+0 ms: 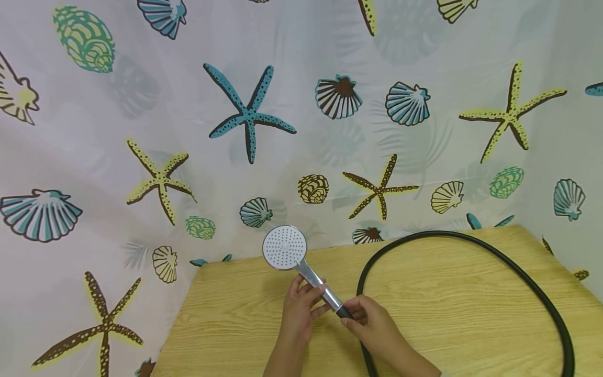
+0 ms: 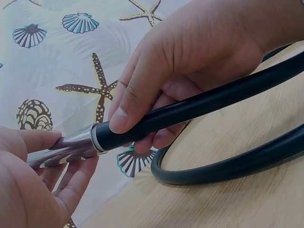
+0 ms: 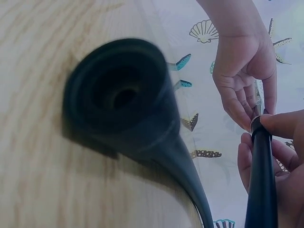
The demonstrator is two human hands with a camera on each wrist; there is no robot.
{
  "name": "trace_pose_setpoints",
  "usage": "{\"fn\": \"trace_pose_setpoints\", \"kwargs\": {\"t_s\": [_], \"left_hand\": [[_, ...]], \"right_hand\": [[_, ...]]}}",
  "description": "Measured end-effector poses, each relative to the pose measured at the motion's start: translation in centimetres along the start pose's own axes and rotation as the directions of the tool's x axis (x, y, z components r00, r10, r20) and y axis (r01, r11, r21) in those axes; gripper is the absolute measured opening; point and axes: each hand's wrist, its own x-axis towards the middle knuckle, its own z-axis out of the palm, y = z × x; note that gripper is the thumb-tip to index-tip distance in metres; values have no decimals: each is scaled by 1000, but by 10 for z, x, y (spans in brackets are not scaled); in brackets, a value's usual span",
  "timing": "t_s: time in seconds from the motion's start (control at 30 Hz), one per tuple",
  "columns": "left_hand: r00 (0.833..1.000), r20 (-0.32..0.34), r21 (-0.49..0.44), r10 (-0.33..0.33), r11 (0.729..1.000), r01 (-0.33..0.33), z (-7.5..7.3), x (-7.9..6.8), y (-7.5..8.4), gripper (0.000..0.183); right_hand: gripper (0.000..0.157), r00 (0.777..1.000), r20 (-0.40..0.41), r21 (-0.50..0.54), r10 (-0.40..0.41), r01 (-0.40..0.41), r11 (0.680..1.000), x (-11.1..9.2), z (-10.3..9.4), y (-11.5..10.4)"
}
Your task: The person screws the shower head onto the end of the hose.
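In the head view a silver hand shower (image 1: 285,248) with a round, dotted white spray face points up and to the left. My left hand (image 1: 299,306) grips its chrome handle (image 2: 76,148). Where the handle ends, my right hand (image 1: 372,322) pinches the end of a black hose (image 2: 199,107) between thumb and fingers. The hose end meets the handle's rim; how far it sits over the handle is hidden. Close to the camera in the right wrist view is the hose's other end, a wide black rubber cup (image 3: 166,95) with a hole inside.
The hose loops across the right side of a wood-grain table (image 1: 226,324). Behind and beside the table hangs a white curtain (image 1: 301,141) printed with starfish and shells.
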Motion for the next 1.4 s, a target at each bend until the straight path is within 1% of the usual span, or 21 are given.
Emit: {"fn": "trace_pose_setpoints", "kwargs": {"t_s": [0.63, 1.4], "left_hand": [[1000, -4, 5, 3, 1000, -3, -2, 4, -4, 64], [1000, -1, 4, 5, 1000, -5, -1, 4, -4, 64]], "right_hand": [[30, 1000, 13, 35, 11, -12, 999, -1, 0, -2], [32, 999, 32, 72, 28, -31, 997, -3, 0, -1]]}}
